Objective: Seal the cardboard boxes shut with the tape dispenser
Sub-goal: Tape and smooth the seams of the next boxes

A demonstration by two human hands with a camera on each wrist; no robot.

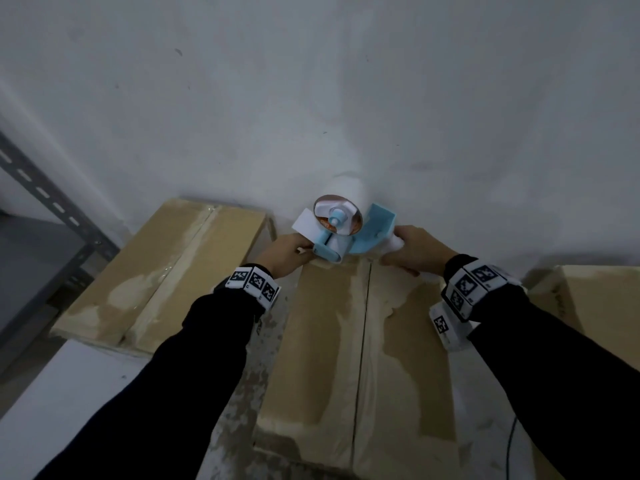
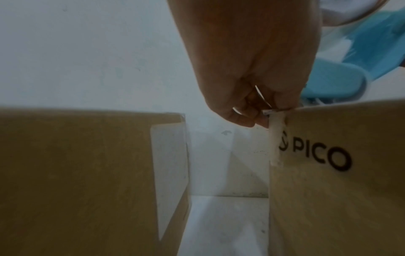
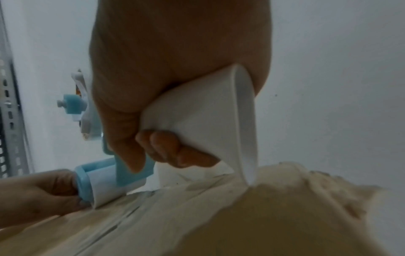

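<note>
A blue and white tape dispenser (image 1: pixel 341 230) stands at the far edge of the middle cardboard box (image 1: pixel 322 344), over its centre seam. My right hand (image 1: pixel 403 249) grips the dispenser's white handle (image 3: pixel 197 117), fingers curled under it. My left hand (image 1: pixel 299 252) sits at the box's far edge beside the dispenser's roller (image 3: pixel 103 187). In the left wrist view, my left hand (image 2: pixel 256 117) pinches the tape end at the top edge. A strip of tape (image 2: pixel 276 143) runs down the box's far side beside the PICO logo (image 2: pixel 317 155).
A second cardboard box (image 1: pixel 162 271) with tape along its seam lies to the left, and a third box (image 1: pixel 595 306) to the right. A grey metal shelf (image 1: pixel 38 244) stands at far left. A white wall (image 1: pixel 311 98) rises just behind the boxes.
</note>
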